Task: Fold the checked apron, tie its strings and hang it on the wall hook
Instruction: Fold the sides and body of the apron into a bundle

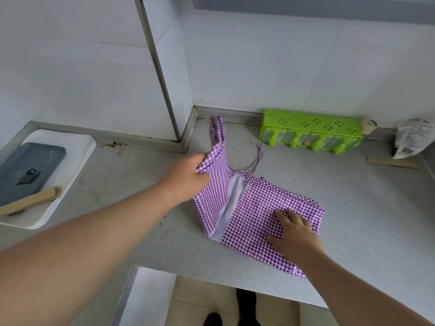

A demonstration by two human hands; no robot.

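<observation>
1. Purple-and-white checked apron (259,208) on grey speckled countertop (353,196), partly folded; pale reverse side exposed in a strip down the middle.
2. Left hand (188,177) pinching the apron's left flap, lifted off the counter; top of flap standing up toward the wall corner.
3. Right hand (296,234) flat on the folded right part, fingers spread, pressing it down.
4. Apron strings (255,161) loose on the counter just behind the fabric, untied.
5. Green plastic rack (310,130) against the back wall, well apart from apron.
6. White tray (70,161) far left, holding a dark grey slab (28,170) and a cardboard piece (30,201).
7. Printed bag (412,140) at right edge.
</observation>
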